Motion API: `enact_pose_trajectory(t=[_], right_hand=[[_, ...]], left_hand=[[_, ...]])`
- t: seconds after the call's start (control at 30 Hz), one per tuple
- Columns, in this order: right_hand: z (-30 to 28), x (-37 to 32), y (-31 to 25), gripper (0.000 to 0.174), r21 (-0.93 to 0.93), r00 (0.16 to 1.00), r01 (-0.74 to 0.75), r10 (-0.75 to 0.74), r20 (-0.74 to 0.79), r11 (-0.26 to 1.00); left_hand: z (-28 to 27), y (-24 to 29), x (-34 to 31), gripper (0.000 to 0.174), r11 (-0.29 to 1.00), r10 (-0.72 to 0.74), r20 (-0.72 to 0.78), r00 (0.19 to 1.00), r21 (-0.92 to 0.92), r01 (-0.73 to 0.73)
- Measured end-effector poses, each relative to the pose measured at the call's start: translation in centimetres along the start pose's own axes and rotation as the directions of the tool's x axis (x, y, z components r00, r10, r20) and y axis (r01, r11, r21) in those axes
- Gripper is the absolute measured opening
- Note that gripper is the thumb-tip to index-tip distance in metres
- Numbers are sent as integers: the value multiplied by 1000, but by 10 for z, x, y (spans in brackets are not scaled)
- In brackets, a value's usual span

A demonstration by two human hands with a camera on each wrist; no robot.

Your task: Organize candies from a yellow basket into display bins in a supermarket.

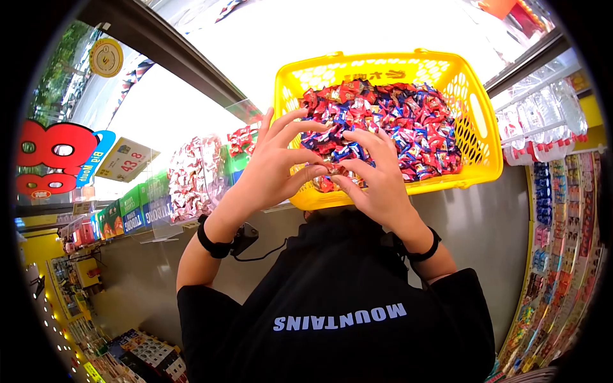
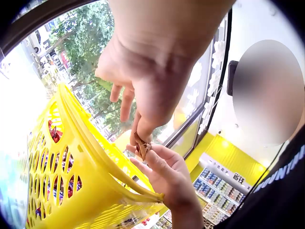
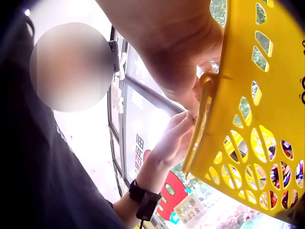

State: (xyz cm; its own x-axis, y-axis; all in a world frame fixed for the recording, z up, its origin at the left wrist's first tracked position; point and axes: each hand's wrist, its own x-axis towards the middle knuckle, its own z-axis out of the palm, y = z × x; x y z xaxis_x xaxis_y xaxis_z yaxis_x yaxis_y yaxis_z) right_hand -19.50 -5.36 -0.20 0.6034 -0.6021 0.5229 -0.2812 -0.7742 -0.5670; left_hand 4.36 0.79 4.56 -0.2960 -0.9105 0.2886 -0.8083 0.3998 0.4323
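Above the near rim of a yellow basket (image 1: 483, 167), my two hands meet at one small wrapped candy (image 2: 142, 147) with a brownish-red wrapper. My left hand (image 1: 273, 163) pinches one end between thumb and forefinger, its other fingers spread out. From the other side my right hand (image 1: 385, 186) pinches it with thumb and fingertip. Below and beyond them, a heap of red and blue wrapped candies (image 1: 408, 131) fills much of the basket. The right wrist view has the candy largely hidden behind my right hand (image 3: 178, 62) and the basket rim.
Left of the basket stand a clear bag of pink-and-white wrapped sweets (image 1: 195, 179) and green Tuborg boxes (image 1: 133, 207) along a ledge by the window. Bottles with red caps (image 1: 543, 124) and stocked shelves (image 1: 562, 249) line the right side. A price card (image 1: 128, 159) hangs at left.
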Motion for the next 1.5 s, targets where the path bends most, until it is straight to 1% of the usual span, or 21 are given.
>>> enact_pose_trajectory(t=[0.1,0.17,0.2,0.27,0.33,0.43,0.5,0.57,0.67,0.7,0.8,0.93,1.0,1.07,1.1,1.23,1.3,1.33,1.37,1.43,1.5], right_hand=[[11,3,-5,25,-64,1000,19,-19,-11,998],[14,4,-6,25,-105,1000,18,-18,0,994],[15,3,-5,25,-124,1000,19,-19,-4,992],[16,4,-5,23,-138,1000,-6,5,-9,990],[16,3,-7,23,-151,999,-42,41,-12,988],[19,3,-12,23,-250,996,-85,74,-51,965],[22,4,-14,23,-287,993,-103,82,-83,952],[25,5,-15,21,-283,987,-146,119,-111,948],[26,5,-15,18,-295,975,-193,151,-160,936],[28,4,-15,17,-305,971,-208,159,-177,929],[31,2,-18,15,-318,954,-263,196,-227,911],[33,-1,-11,17,-382,953,-263,176,-247,886],[31,0,-14,17,-391,958,-265,195,-211,881],[28,1,-16,17,-412,970,-235,189,-149,880],[23,3,-18,18,-461,984,-178,163,-73,869],[-19,30,-26,23,-476,982,-100,163,94,874],[-38,53,-31,23,-541,969,60,81,233,839],[-41,65,-32,23,-543,945,144,49,325,828],[-39,72,-28,24,-495,898,158,85,433,855],[-32,86,-16,24,-391,764,164,134,631,905],[-15,93,17,27,-342,643,191,146,752,920]], left_hand=[[-2,-7,-33,13,987,-146,-170,975,39,154],[-7,-20,-61,12,952,-259,-304,917,80,296],[-7,-33,-80,11,929,-334,-395,856,15,369],[-6,-60,-125,16,857,-484,-559,673,-151,492],[-5,-89,-178,22,691,-473,-659,585,134,710],[6,-132,-248,30,597,-627,-693,355,-136,791],[16,-162,-282,33,520,-693,-645,321,-140,843],[14,-177,-291,38,513,-694,-634,342,-102,852],[10,-190,-286,37,499,-718,-611,335,-115,859],[11,-197,-283,35,533,-696,-626,351,-123,837],[11,-201,-275,34,540,-663,-643,385,-55,840],[3,-170,-242,24,694,-561,-659,501,-45,718],[0,-156,-224,22,765,-518,-650,555,-63,641],[-3,-137,-203,23,808,-476,-638,605,-47,587],[-3,-127,-192,24,821,-460,-622,634,-26,571],[8,-113,-168,25,866,-374,-613,696,37,498],[19,-113,-162,25,871,-412,-581,702,-25,491],[25,-113,-160,25,870,-431,-565,704,-55,489],[35,-113,-159,25,871,-416,-554,721,-13,492],[53,-111,-156,26,874,-410,-522,748,8,485],[75,-112,-157,27,872,-427,-491,759,-2,489]])
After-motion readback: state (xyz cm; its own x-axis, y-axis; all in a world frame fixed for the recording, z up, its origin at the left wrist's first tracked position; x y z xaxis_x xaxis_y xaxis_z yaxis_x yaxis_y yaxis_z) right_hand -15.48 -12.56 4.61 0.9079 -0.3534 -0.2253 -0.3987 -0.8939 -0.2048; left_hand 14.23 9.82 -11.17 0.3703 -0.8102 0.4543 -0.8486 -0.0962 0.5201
